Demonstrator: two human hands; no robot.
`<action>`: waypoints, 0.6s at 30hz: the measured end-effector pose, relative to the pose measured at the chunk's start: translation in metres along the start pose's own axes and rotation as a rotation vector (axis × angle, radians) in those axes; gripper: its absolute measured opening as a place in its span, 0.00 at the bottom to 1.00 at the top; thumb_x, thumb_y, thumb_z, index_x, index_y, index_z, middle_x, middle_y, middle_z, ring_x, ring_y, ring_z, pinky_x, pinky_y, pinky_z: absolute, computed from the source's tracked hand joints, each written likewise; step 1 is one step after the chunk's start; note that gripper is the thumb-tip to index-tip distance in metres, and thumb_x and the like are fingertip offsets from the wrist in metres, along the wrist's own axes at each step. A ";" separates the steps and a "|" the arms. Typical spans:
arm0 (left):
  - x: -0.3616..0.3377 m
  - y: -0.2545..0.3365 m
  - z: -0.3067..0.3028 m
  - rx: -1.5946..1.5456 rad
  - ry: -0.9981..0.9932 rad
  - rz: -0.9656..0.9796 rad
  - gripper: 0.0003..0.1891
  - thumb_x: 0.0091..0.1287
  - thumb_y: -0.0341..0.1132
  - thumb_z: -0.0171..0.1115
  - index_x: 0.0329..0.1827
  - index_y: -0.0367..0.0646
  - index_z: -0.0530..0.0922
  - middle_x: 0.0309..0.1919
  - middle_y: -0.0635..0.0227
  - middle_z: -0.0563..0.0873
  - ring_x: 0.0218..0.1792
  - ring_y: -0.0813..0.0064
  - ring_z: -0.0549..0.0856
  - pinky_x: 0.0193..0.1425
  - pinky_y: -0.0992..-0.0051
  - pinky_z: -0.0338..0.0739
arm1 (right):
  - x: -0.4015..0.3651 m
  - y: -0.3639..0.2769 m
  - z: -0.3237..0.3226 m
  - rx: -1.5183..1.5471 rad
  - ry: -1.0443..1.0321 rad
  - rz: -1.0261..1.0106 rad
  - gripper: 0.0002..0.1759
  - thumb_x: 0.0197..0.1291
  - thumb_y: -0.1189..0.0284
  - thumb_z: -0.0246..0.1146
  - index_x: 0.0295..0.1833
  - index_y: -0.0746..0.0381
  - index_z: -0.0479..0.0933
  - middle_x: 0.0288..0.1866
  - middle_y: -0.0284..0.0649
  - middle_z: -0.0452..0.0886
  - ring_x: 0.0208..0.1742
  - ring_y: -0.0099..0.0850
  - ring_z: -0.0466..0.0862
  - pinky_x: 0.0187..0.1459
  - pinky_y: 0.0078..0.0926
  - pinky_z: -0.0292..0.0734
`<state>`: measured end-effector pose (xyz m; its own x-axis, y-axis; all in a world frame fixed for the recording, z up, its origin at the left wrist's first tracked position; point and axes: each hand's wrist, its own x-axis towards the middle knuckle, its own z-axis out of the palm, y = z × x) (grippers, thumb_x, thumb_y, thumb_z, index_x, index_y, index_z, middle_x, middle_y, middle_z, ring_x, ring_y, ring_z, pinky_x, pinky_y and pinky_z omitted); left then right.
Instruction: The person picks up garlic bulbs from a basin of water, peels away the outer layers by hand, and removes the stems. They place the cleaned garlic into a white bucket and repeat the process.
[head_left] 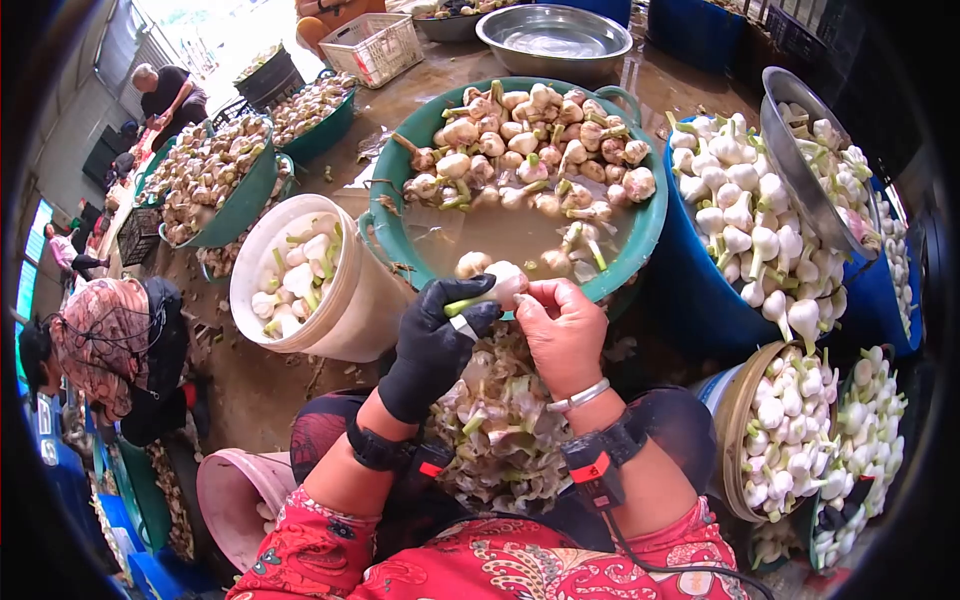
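My left hand [440,335], in a black glove, is closed around a garlic bulb [508,281] with its green stem pointing left. A white strip [463,326] shows at the gloved fingers. My bare right hand [562,330] pinches the right side of the same bulb between thumb and forefinger. Just beyond my hands stands a green tub [655,225] of muddy water, with unpeeled garlic bulbs [530,140] heaped toward its far side. Below my hands, between my knees, lies a pile of papery garlic skins and stem bits [505,420].
A white bucket [345,285] with peeled bulbs stands left, a pink bucket [225,500] nearer me. On the right are a blue barrel [690,290] and a tilted bucket [735,430] full of white garlic. A metal basin [555,65] sits behind. Other people [110,340] work at left.
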<state>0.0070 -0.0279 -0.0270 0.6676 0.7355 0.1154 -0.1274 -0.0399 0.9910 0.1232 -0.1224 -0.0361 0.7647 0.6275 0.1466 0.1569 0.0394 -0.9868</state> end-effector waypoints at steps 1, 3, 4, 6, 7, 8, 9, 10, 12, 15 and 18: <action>0.000 -0.002 0.001 0.264 -0.006 0.122 0.11 0.61 0.26 0.66 0.46 0.39 0.78 0.42 0.64 0.83 0.43 0.72 0.83 0.48 0.71 0.79 | 0.001 0.003 0.003 0.049 0.030 0.016 0.04 0.59 0.80 0.61 0.39 0.69 0.79 0.30 0.32 0.82 0.30 0.16 0.80 0.33 0.15 0.77; 0.000 0.001 -0.001 0.434 -0.039 0.253 0.11 0.60 0.25 0.67 0.45 0.38 0.78 0.42 0.65 0.83 0.43 0.75 0.82 0.48 0.73 0.78 | 0.001 0.007 0.002 0.027 0.028 0.031 0.04 0.59 0.80 0.61 0.38 0.69 0.79 0.29 0.33 0.82 0.28 0.16 0.79 0.32 0.15 0.76; 0.000 0.005 0.000 0.606 -0.069 0.385 0.12 0.58 0.23 0.68 0.44 0.38 0.78 0.42 0.65 0.83 0.42 0.78 0.82 0.47 0.76 0.78 | 0.001 0.009 0.003 0.008 0.023 0.045 0.04 0.58 0.80 0.61 0.38 0.69 0.79 0.29 0.33 0.82 0.26 0.17 0.79 0.31 0.15 0.76; -0.001 0.013 0.005 0.609 -0.063 0.413 0.15 0.53 0.25 0.70 0.43 0.43 0.79 0.37 0.61 0.81 0.40 0.60 0.81 0.46 0.67 0.76 | 0.002 0.013 0.004 -0.032 0.026 0.066 0.03 0.58 0.80 0.60 0.36 0.69 0.78 0.28 0.33 0.81 0.25 0.17 0.79 0.29 0.16 0.76; -0.001 0.016 0.005 0.693 -0.104 0.487 0.13 0.55 0.25 0.70 0.43 0.41 0.79 0.39 0.63 0.82 0.41 0.67 0.82 0.46 0.71 0.77 | 0.003 0.014 0.004 -0.069 0.028 0.084 0.03 0.57 0.81 0.59 0.35 0.68 0.78 0.26 0.33 0.80 0.24 0.18 0.79 0.28 0.16 0.77; -0.001 0.018 0.004 0.777 -0.145 0.562 0.12 0.57 0.24 0.69 0.43 0.38 0.78 0.41 0.65 0.83 0.41 0.74 0.82 0.47 0.74 0.78 | 0.004 0.014 0.004 -0.068 0.030 0.087 0.03 0.57 0.81 0.59 0.35 0.68 0.78 0.26 0.33 0.80 0.24 0.18 0.79 0.28 0.16 0.77; -0.002 0.014 0.002 0.778 -0.147 0.560 0.12 0.57 0.24 0.69 0.43 0.38 0.78 0.41 0.65 0.83 0.41 0.74 0.82 0.47 0.74 0.78 | 0.005 0.014 0.004 0.018 0.052 0.104 0.03 0.56 0.80 0.59 0.32 0.68 0.77 0.23 0.34 0.79 0.22 0.19 0.78 0.26 0.18 0.75; -0.004 0.007 0.000 0.540 -0.095 0.320 0.11 0.59 0.26 0.68 0.44 0.39 0.78 0.41 0.64 0.83 0.42 0.70 0.83 0.47 0.70 0.79 | 0.007 0.013 0.005 0.102 0.072 0.119 0.04 0.56 0.79 0.59 0.29 0.67 0.76 0.19 0.35 0.78 0.20 0.19 0.76 0.24 0.21 0.74; -0.004 0.011 0.000 0.300 -0.037 0.088 0.10 0.61 0.27 0.66 0.44 0.40 0.79 0.41 0.62 0.84 0.43 0.66 0.84 0.47 0.65 0.80 | 0.012 0.007 -0.002 0.135 0.047 0.207 0.04 0.57 0.79 0.57 0.31 0.67 0.75 0.21 0.35 0.78 0.20 0.21 0.78 0.24 0.21 0.76; 0.000 0.032 -0.008 -0.643 0.028 -0.254 0.10 0.67 0.28 0.59 0.49 0.33 0.76 0.47 0.55 0.82 0.46 0.56 0.84 0.49 0.54 0.83 | 0.020 0.005 -0.013 0.231 0.004 0.457 0.03 0.58 0.80 0.55 0.34 0.66 0.74 0.24 0.38 0.79 0.20 0.23 0.79 0.21 0.21 0.77; 0.017 0.036 -0.071 -0.164 0.150 -0.002 0.10 0.65 0.25 0.59 0.48 0.33 0.78 0.45 0.56 0.83 0.45 0.65 0.84 0.51 0.66 0.82 | 0.016 0.010 -0.018 0.159 -0.423 0.577 0.02 0.57 0.80 0.56 0.34 0.65 0.74 0.25 0.39 0.80 0.22 0.23 0.80 0.21 0.19 0.75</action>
<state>-0.0381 0.0310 0.0055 0.5531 0.8282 0.0902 -0.2519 0.0630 0.9657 0.1481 -0.1262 -0.0425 0.3865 0.8275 -0.4072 -0.3153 -0.2963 -0.9015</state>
